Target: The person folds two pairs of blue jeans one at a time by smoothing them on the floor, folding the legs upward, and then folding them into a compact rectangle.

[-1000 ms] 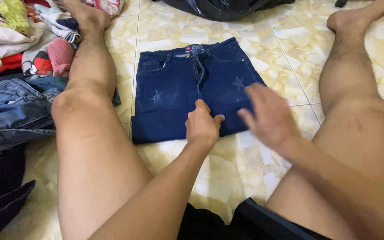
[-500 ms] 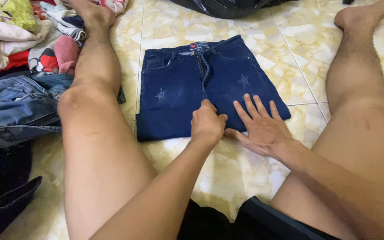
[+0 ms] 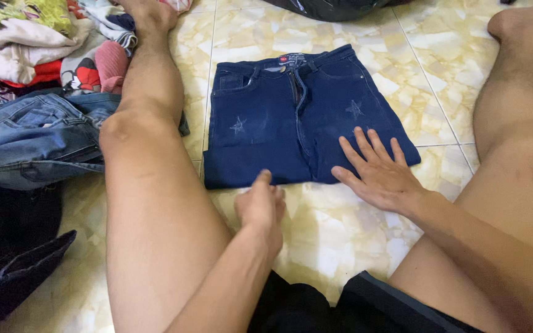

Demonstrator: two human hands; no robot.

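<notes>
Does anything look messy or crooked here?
The folded dark jeans lie neat and flat, right hand pressing them, left hand at their near edge. Only the clothes pile at far left looks jumbled.

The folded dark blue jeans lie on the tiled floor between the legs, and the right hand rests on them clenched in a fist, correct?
Not quite. In the head view the right hand lies flat with its fingers spread on the folded dark blue jeans, not clenched. The jeans do lie on the tiled floor between the legs.

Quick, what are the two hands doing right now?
Left hand: loosely curled, fingertips at the folded dark blue jeans' near edge, holding nothing.
Right hand: open, fingers spread flat on the jeans.
</notes>
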